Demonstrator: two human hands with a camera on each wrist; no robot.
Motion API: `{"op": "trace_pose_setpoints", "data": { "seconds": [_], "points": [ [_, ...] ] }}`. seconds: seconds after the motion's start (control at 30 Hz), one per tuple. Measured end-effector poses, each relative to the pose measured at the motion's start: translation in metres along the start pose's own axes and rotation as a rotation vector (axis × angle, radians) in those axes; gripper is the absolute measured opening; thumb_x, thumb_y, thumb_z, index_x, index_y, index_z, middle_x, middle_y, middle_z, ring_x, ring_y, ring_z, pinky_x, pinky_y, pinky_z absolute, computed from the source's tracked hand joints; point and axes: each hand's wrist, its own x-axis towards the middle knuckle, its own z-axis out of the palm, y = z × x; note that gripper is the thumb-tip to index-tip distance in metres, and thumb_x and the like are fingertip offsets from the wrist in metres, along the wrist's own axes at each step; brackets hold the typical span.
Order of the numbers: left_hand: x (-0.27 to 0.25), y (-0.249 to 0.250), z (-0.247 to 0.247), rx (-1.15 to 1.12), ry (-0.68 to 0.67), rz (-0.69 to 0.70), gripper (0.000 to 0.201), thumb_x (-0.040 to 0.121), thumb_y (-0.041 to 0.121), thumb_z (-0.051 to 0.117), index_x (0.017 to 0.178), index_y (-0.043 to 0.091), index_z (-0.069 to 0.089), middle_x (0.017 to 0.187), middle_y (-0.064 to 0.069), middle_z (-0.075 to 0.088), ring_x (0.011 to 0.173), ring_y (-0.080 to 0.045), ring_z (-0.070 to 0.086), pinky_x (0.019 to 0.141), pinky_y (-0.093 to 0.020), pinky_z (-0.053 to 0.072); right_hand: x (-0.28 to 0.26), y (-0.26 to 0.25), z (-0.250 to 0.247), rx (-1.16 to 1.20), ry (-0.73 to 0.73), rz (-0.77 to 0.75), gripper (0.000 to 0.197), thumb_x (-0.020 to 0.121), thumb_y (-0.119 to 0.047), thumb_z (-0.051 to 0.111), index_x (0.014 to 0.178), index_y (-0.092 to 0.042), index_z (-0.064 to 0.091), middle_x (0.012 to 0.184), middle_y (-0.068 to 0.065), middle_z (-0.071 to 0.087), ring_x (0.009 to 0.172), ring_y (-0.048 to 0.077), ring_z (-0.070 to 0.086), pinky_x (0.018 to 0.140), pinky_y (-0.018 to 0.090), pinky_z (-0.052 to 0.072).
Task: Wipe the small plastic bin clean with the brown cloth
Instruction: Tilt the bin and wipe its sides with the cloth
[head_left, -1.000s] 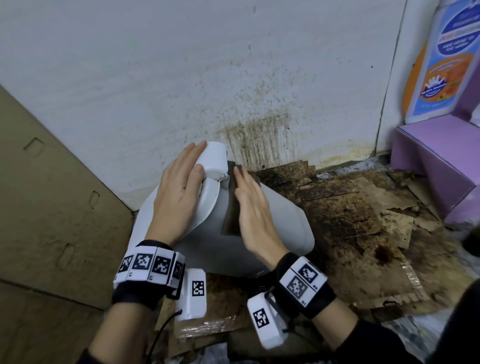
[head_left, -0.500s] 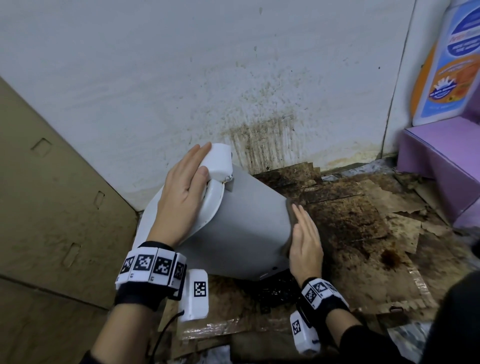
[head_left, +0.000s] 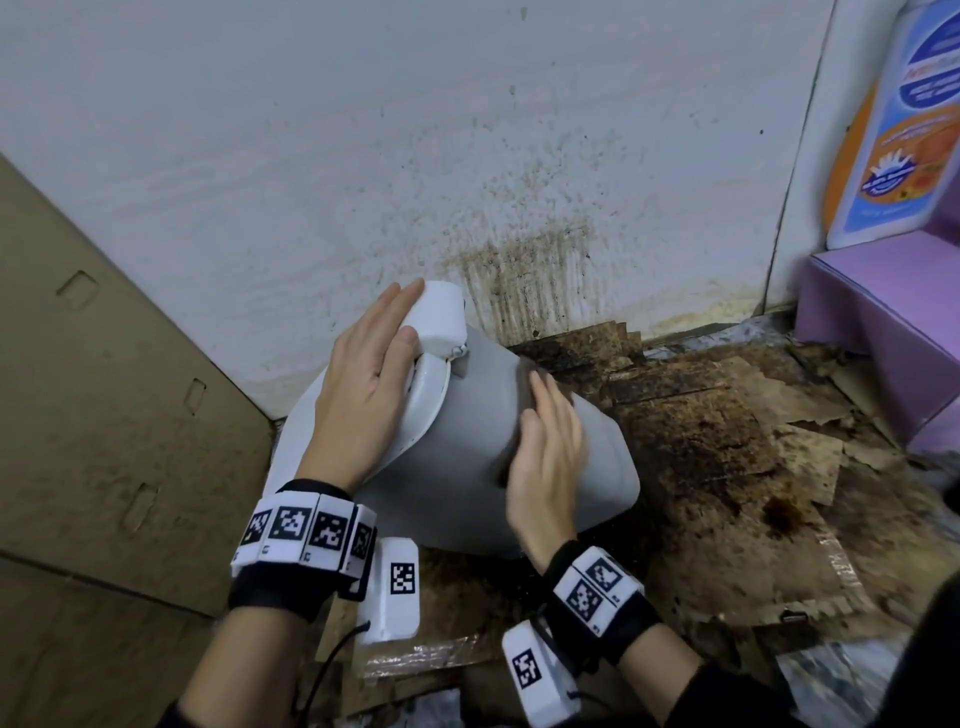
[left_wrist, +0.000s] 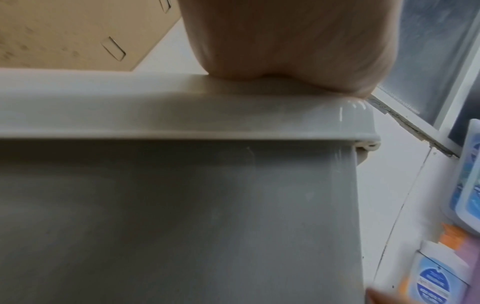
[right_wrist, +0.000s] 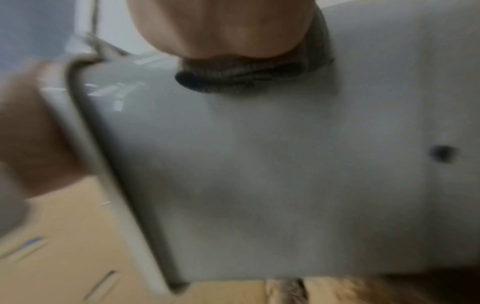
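Observation:
The small grey plastic bin (head_left: 478, 415) lies tilted on its side, with its white lid (head_left: 436, 317) toward the left. My left hand (head_left: 379, 364) rests on the lid with straight fingers, and its palm (left_wrist: 285, 41) lies on the lid's rim (left_wrist: 182, 107). My right hand (head_left: 550, 441) lies flat on the middle of the bin's side and presses the brown cloth (head_left: 505, 467) against it. The cloth (right_wrist: 249, 78) shows as a dark folded edge under my palm. The right wrist view is blurred.
Stained, torn cardboard (head_left: 727, 467) covers the floor to the right of the bin. A dirty white wall (head_left: 519, 270) stands close behind it. A large cardboard box (head_left: 104, 415) is at the left; a purple box (head_left: 883, 322) and a cleaner bottle (head_left: 893, 130) at the right.
My right hand slid the cloth from near the lid down to the bin's bottom end, and it is now back on the middle of the side. My left hand stayed on the lid.

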Motion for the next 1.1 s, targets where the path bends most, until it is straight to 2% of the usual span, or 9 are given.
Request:
{"op": "trace_pose_setpoints", "data": {
  "seconds": [0.17,0.3,0.43,0.57,0.67,0.73,0.97,1.03,1.1],
  "points": [
    [-0.001,0.0,-0.003,-0.012,-0.005,-0.008,0.047,0.106,0.052,0.024,0.151,0.053,0.035,0.163,0.019,0.032,0.15,-0.004,0.025,0.124,-0.035,0.019,0.023,-0.043,-0.003,-0.082,-0.361,-0.227,0.055,0.108,-0.038,0.02,0.162,-0.031,0.022,0.169,-0.016,0.016,0.155,-0.002,0.007,0.125,0.022,0.003],
    [-0.005,0.006,-0.003,-0.006,-0.031,-0.008,0.044,0.107,0.047,0.026,0.149,0.056,0.033,0.164,0.021,0.029,0.148,0.001,0.023,0.12,-0.026,0.017,0.039,-0.018,-0.016,-0.142,-0.361,-0.337,0.055,0.11,-0.044,0.023,0.162,-0.029,0.027,0.169,-0.012,0.023,0.155,-0.001,0.014,0.126,0.025,0.013],
    [-0.006,0.009,-0.004,-0.014,-0.034,-0.007,0.042,0.107,0.047,0.027,0.146,0.061,0.031,0.163,0.022,0.029,0.147,0.002,0.023,0.119,-0.025,0.017,0.05,0.023,-0.03,-0.141,-0.372,-0.183,0.06,0.106,-0.054,0.021,0.16,-0.032,0.031,0.166,-0.016,0.029,0.153,-0.001,0.021,0.125,0.025,0.017],
    [-0.006,0.008,-0.004,-0.021,-0.031,-0.011,0.041,0.106,0.048,0.027,0.144,0.062,0.032,0.163,0.021,0.031,0.148,0.001,0.023,0.119,-0.026,0.018,0.054,0.08,-0.051,-0.328,-0.371,-0.08,0.079,0.102,-0.065,0.003,0.16,-0.018,0.029,0.167,-0.002,0.023,0.157,0.018,0.021,0.126,0.023,0.008],
    [-0.004,0.01,-0.001,-0.014,-0.028,0.008,0.041,0.106,0.047,0.027,0.145,0.061,0.032,0.163,0.021,0.032,0.148,0.0,0.024,0.12,-0.027,0.019,0.055,0.089,-0.066,-0.214,-0.342,0.195,0.057,0.109,-0.05,0.027,0.162,-0.028,0.027,0.17,-0.005,0.024,0.156,0.012,0.015,0.127,0.035,0.012],
    [-0.003,0.011,0.001,0.003,-0.028,0.017,0.041,0.106,0.049,0.027,0.145,0.062,0.032,0.162,0.022,0.032,0.147,0.001,0.024,0.12,-0.028,0.019,0.053,0.083,-0.069,-0.13,-0.316,0.278,0.054,0.109,-0.043,0.037,0.161,-0.031,0.029,0.168,-0.007,0.026,0.155,0.011,0.016,0.126,0.038,0.013],
    [-0.005,0.008,0.0,0.002,-0.018,-0.009,0.044,0.107,0.05,0.025,0.15,0.056,0.034,0.162,0.023,0.031,0.148,-0.002,0.024,0.123,-0.037,0.02,0.044,0.057,-0.06,-0.087,-0.178,0.348,0.053,0.106,-0.041,0.046,0.158,-0.03,0.039,0.164,0.0,0.034,0.152,0.019,0.026,0.123,0.041,0.02],
    [-0.004,0.009,0.001,0.006,-0.026,-0.013,0.043,0.106,0.051,0.025,0.147,0.06,0.032,0.162,0.023,0.03,0.148,-0.001,0.024,0.121,-0.032,0.019,0.032,0.033,-0.05,-0.049,-0.122,0.288,0.054,0.105,-0.039,0.048,0.157,-0.025,0.041,0.161,0.003,0.037,0.15,0.021,0.03,0.124,0.042,0.023],
    [-0.003,0.011,0.003,0.014,-0.026,0.0,0.043,0.104,0.053,0.024,0.145,0.063,0.031,0.162,0.023,0.03,0.147,-0.001,0.024,0.119,-0.028,0.018,0.018,0.003,-0.034,-0.02,-0.124,0.13,0.057,0.103,-0.042,0.041,0.157,-0.022,0.041,0.162,-0.002,0.037,0.151,0.015,0.025,0.125,0.039,0.02]
  ]
}}
